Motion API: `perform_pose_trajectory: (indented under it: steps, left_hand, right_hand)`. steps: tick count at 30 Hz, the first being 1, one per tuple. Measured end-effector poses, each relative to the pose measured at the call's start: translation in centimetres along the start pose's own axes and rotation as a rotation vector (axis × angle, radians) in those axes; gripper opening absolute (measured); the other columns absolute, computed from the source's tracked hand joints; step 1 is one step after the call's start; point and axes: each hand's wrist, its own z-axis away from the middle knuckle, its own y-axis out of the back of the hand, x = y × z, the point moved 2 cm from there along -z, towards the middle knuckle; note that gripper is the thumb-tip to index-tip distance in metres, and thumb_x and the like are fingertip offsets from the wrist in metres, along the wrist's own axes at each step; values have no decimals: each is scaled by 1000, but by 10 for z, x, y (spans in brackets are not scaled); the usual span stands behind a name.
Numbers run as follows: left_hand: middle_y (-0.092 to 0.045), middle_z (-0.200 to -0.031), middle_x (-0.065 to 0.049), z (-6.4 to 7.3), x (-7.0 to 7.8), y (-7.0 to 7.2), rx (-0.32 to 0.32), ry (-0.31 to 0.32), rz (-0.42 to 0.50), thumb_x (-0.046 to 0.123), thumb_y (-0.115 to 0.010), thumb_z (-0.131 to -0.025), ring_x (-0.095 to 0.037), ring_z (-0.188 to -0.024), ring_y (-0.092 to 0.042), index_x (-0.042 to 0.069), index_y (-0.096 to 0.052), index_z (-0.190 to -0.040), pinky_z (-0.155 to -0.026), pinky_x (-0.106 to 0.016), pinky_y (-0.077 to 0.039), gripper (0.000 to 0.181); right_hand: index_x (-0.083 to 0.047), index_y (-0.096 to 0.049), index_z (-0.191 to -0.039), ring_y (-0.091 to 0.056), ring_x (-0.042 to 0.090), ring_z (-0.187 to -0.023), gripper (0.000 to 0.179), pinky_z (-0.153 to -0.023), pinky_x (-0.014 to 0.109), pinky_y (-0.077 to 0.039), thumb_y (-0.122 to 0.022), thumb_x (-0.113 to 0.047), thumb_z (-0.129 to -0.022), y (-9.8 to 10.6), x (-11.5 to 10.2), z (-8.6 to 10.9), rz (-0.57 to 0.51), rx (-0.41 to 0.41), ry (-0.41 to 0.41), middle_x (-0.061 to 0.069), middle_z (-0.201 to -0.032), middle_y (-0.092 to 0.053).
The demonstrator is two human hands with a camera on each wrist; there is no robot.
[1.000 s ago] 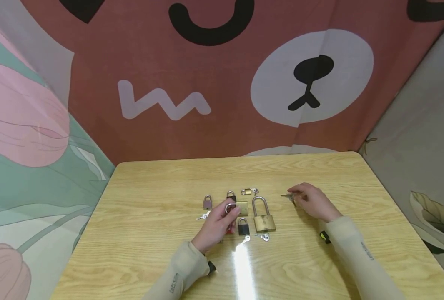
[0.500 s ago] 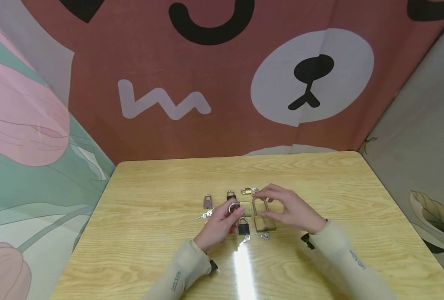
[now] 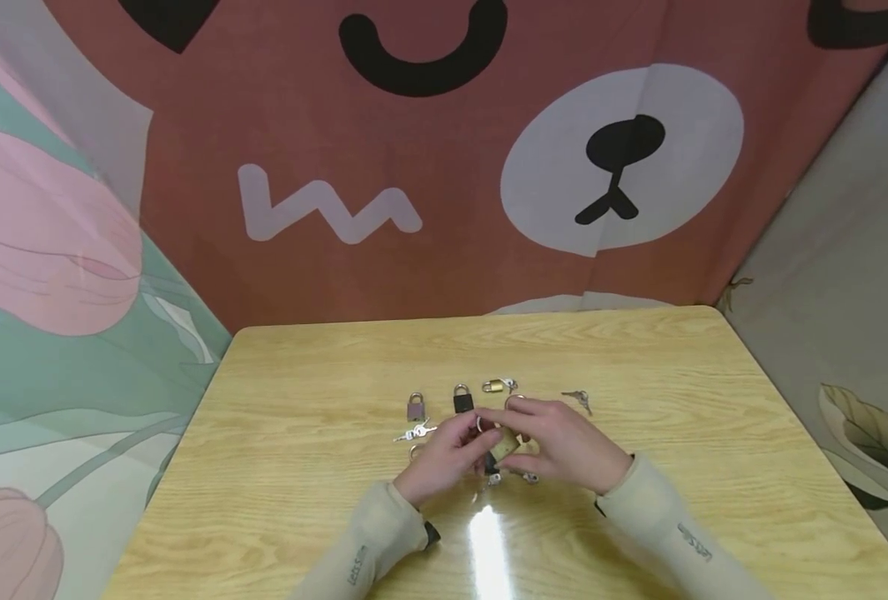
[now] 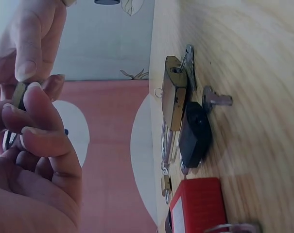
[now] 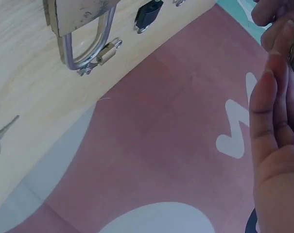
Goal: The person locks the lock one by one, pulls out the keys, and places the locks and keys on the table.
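Note:
Both hands meet over a brass padlock point(image 3: 505, 447) held above the table. My left hand point(image 3: 444, 460) grips it at the shackle end, while my right hand point(image 3: 573, 446) pinches its body. In the left wrist view the brass edge point(image 4: 19, 94) shows between the fingertips of both hands; fingers hide most of the lock. Beneath the hands, a large brass padlock point(image 4: 175, 97) and a black padlock point(image 4: 195, 136) lie on the table, partly covered in the head view. A pair of keys point(image 3: 579, 398) rests to the right, apart from the hands.
Behind the hands lie a purple padlock point(image 3: 415, 410), another black padlock point(image 3: 463, 400) and a small brass padlock point(image 3: 494, 386). Loose keys point(image 3: 416, 432) sit at left. A red padlock point(image 4: 200, 204) shows in the left wrist view. A patterned cloth point(image 3: 323, 275) hangs behind the table.
My right hand has let go of the keys, leaving them at the right, and moved left to the padlock. The padlock has turned and tilted between both hands.

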Motion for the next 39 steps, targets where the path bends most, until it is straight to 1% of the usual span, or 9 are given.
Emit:
perform_pose_trajectory:
  steps: [3,7,9,13,15,18,23,31,39]
  left_hand:
    - [-60,-75,0,-4,-1,-4,6,15,8,33,-58,-107,-10,-62,-57,14,-64,-108,-59,-35,-56,20]
    - [-62,-76,-2,-8,-1,-10,25,30,15,34,-60,-106,-21,-63,-62,12,-61,-104,-60,-32,-56,21]
    - [-66,-89,-6,-9,-1,-13,31,12,-6,33,-60,-106,-27,-70,-66,13,-62,-117,-63,-33,-58,23]
    - [-65,-125,-6,-10,1,-20,25,-49,-154,37,-58,-107,-16,-91,-69,21,-46,-152,-74,-27,-59,49]
    - [-60,-137,-2,-11,1,-23,11,-86,-238,37,-57,-107,-11,-93,-67,24,-36,-160,-74,-25,-59,59]
    - [-54,-151,2,-13,-1,-29,-10,-130,-398,37,-56,-108,-16,-116,-65,29,-31,-162,-94,-35,-58,61]
    - [-43,-162,7,-20,-5,-40,-73,-141,-614,36,-55,-108,-21,-150,-41,30,-34,-161,-122,-49,-36,57]
    - [-44,-162,6,-31,-8,-53,-154,-130,-780,38,-57,-107,-18,-152,-38,26,-37,-161,-124,-49,-33,59]
    - [-41,-164,5,-37,-15,-59,-203,-101,-848,44,-51,-108,-19,-154,-33,26,-32,-163,-126,-46,-29,61]
  right_hand:
    - [-9,-63,-139,-55,1,-69,70,-63,15,-49,-92,-29,-77,0,0,1,12,-11,-51,-7,-97,-67]
    - [-7,-62,-136,-60,3,-69,68,-63,18,-52,-92,-25,-79,1,5,4,21,4,-124,-5,-94,-72]
    - [-5,-61,-136,-58,4,-66,67,-60,18,-50,-92,-22,-79,3,10,7,16,32,-165,-5,-87,-69]
    - [-7,-62,-133,-51,5,-61,63,-53,16,-44,-92,-19,-79,9,27,19,-5,79,-243,-7,-74,-58]
    - [-10,-63,-132,-49,4,-61,61,-54,16,-43,-92,-21,-79,11,37,25,5,84,-275,-7,-74,-57]
    - [-11,-63,-131,-48,5,-62,60,-55,17,-44,-92,-22,-80,14,51,35,34,77,-309,-7,-74,-56]
    - [-10,-64,-132,-48,5,-64,58,-57,19,-44,-90,-22,-82,10,72,50,41,-1,-415,-8,-74,-54]
    - [-5,-63,-134,-47,5,-62,56,-56,22,-43,-87,-21,-86,-10,93,60,5,-211,-576,-9,-71,-53]
    - [-5,-64,-130,-45,6,-60,52,-56,23,-40,-86,-23,-87,-17,102,60,50,-269,-590,-8,-68,-51]
